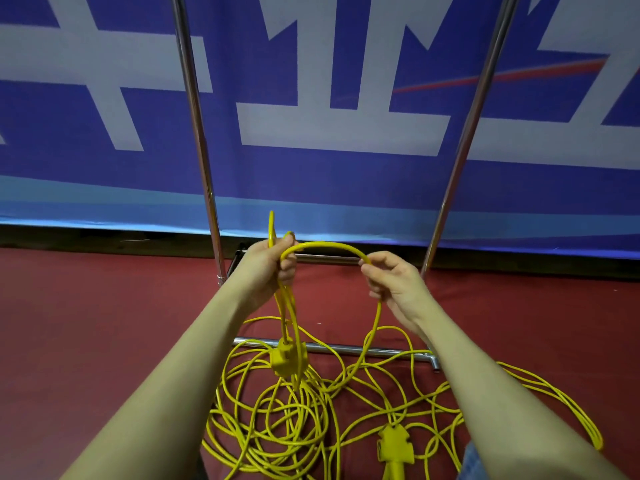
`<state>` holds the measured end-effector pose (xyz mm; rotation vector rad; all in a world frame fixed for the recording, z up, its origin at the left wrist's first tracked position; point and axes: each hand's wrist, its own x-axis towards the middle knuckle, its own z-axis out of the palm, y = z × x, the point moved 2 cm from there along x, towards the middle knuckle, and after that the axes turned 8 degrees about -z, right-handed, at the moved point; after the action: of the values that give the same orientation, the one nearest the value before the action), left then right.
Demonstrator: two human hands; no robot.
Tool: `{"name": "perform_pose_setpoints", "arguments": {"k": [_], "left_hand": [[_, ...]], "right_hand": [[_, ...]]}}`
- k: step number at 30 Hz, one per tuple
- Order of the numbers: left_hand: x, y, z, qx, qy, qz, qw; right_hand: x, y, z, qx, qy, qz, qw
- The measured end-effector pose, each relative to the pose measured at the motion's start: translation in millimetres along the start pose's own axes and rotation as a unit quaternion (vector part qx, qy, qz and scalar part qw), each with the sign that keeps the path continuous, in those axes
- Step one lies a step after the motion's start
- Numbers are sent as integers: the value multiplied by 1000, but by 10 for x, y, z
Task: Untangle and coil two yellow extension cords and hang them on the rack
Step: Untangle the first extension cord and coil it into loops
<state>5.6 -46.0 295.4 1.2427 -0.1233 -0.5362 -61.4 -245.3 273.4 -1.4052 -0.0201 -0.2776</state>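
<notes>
- Red carpeted floor (104,323): tangled thin yellow extension cords (298,420) beneath chrome tube rack (199,133).
- Left hand (268,268) fingers curled round gathered cord loops.
- Right hand (391,284) fingers pinching the arching strand.

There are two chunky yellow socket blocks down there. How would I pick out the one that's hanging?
Start at the left hand, raised before the chrome rack. Follow the cord strands it grips straight down to the hanging socket block. The other block lies on the red floor nearer the camera.

Glossy yellow plastic cord (330,244) at twelve o'clock of the tangle; shiny polished metal rack (194,109); matt red carpet (104,306); smooth printed banner (311,174).
</notes>
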Motion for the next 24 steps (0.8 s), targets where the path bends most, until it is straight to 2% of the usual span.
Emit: {"name": "perform_pose_setpoints", "arguments": {"k": [3, 5, 8, 12, 15, 17, 21, 24], "left_hand": [[22, -48, -59, 22, 32, 0, 999], [27, -58, -106, 43, 47, 4, 998], [1, -82, -134, 89, 39, -19, 995], [-97, -54, -80, 113, -12, -36, 993], [-163, -14, -46, 104, -58, -41, 992], [-206, -10, -19, 137, -90, -51, 985], [-280, -29, 120, 165, -139, -30, 976], [-266, 6, 210, 89, -135, -10, 987]], "right_hand": [[14, -97, 56, 65, 7, -9, 998], [37, -156, 68, 69, 5, -26, 997], [93, -248, 70, -31, 16, -89, 995], [146, -333, 140, -223, -23, -141, 964], [185, -326, 182, -239, -95, -117, 959], [200, -317, 202, -240, -113, -109, 958], [217, -312, 189, -230, -75, -127, 962], [215, -204, 136, -200, -32, -93, 975]]}}
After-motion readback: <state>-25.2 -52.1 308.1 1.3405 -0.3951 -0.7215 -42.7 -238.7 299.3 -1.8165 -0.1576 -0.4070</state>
